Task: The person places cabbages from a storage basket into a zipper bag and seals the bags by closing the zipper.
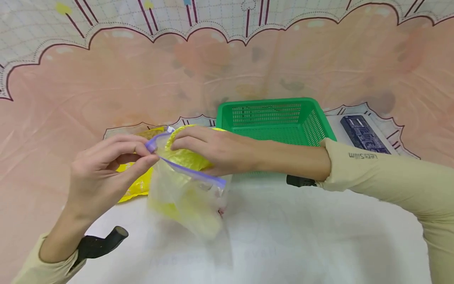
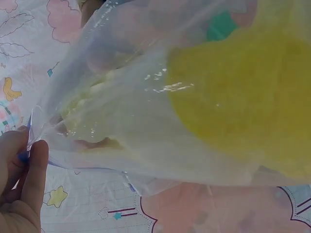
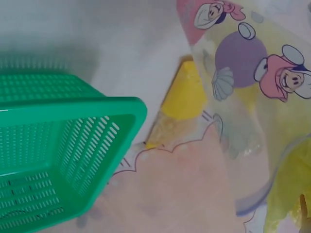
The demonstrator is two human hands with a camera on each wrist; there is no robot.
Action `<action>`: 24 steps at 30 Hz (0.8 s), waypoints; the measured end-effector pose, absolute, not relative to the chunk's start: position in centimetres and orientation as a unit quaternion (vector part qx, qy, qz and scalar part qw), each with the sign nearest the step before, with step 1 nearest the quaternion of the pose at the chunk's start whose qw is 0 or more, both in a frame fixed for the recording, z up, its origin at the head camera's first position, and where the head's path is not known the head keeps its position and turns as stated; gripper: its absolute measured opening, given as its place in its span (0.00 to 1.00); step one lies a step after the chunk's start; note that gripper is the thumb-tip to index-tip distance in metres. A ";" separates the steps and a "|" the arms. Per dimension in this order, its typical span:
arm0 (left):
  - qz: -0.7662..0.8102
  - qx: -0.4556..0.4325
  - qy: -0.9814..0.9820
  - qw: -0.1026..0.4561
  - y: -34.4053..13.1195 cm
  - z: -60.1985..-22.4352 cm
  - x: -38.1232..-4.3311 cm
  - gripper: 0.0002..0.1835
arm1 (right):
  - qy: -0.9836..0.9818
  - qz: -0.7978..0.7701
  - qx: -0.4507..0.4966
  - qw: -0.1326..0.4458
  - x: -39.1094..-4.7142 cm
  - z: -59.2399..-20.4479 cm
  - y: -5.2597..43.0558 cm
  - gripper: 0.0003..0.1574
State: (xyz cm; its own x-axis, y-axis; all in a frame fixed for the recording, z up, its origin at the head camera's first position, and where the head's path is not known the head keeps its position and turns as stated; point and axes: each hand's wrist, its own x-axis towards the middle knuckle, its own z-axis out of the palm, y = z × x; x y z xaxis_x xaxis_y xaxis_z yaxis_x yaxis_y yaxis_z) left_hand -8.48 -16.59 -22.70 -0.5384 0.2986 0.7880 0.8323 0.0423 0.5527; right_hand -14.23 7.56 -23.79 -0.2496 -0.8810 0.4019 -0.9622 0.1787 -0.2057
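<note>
Left hand [image 1: 111, 167] pinches the bag [image 1: 186, 201], right hand [image 1: 220, 152] grips the packet [image 1: 188, 158], apparently to pass it through the mouth [image 1: 193, 171]; next, probably, widen that mouth.

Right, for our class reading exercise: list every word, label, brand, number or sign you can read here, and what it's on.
"Let'sSlim", upside down on the right sleeve; its last letters are blurred, so that reading is uncertain.
Dark blue box: pale markings, too blurred to read.
White table: faint marks, unreadable.
Bag: no readable words.
</note>
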 end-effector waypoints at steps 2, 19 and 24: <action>-0.554 -0.417 -0.681 0.235 -16.5 -22.7 -8.5 0.11 | -0.762 0.209 0.605 0.104 -14.2 -23.8 7.9 0.33; -0.535 -0.404 -0.712 0.210 -16.0 -23.0 -8.2 0.10 | -0.755 0.203 0.613 0.111 -14.2 -24.4 8.6 0.30; -0.530 -0.399 -0.719 0.208 -16.0 -23.1 -8.2 0.10 | -0.734 0.241 0.625 0.113 -14.4 -24.6 8.6 0.18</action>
